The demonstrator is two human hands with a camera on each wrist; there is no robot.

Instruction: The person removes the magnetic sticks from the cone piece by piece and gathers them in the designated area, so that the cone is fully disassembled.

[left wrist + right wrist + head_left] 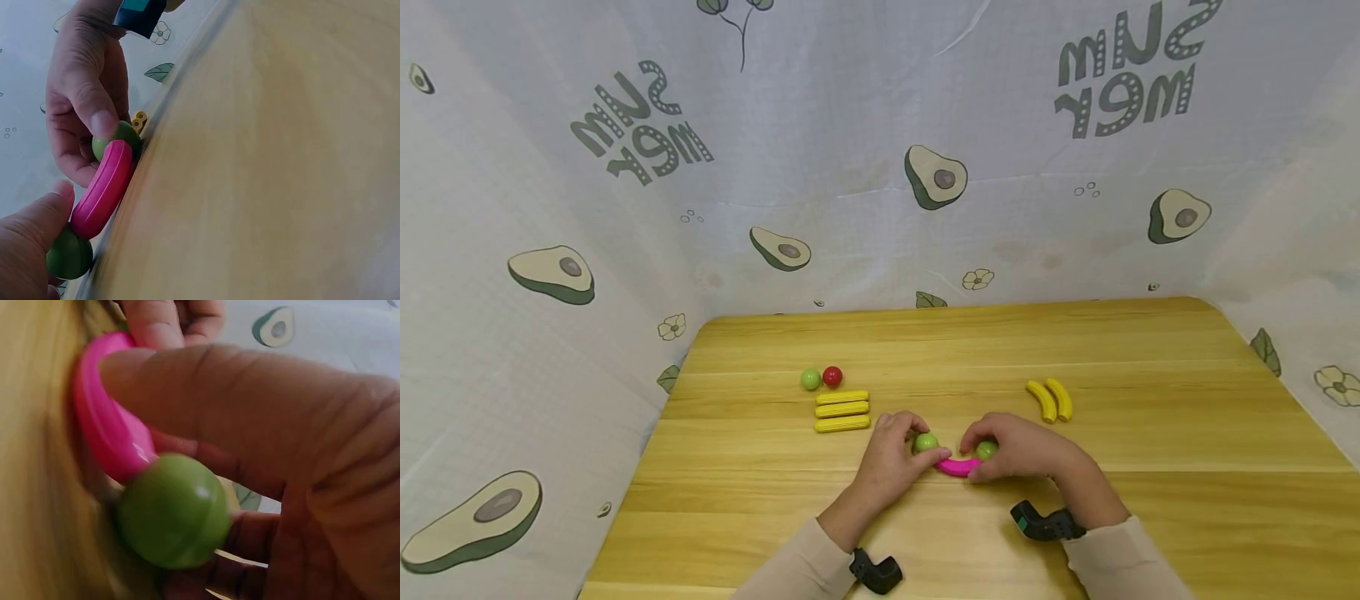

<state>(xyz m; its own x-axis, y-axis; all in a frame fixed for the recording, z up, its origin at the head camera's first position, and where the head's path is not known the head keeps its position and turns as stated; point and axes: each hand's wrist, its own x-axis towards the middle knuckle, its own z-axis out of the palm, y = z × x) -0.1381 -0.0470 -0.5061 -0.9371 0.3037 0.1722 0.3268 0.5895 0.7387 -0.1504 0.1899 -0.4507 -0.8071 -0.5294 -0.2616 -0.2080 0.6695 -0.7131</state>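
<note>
My left hand (901,443) pinches a green ball (925,442) at the left tip of a pink curved piece (957,467) that lies on the wooden table (1150,467). At the piece's right tip my right hand (997,439) grips a second green ball (987,450). In the right wrist view that ball (175,511) sits against the end of the pink piece (106,428), and my thumb lies across the pink piece. The left wrist view shows the pink piece (103,187) between the right hand's ball (117,137) and the left hand's ball (69,253).
A green ball (810,379) and a red ball (832,377) sit behind three yellow sticks (842,411) to the left. Two yellow banana shapes (1049,400) lie to the right. Avocado-print cloth (880,167) walls in the table on three sides.
</note>
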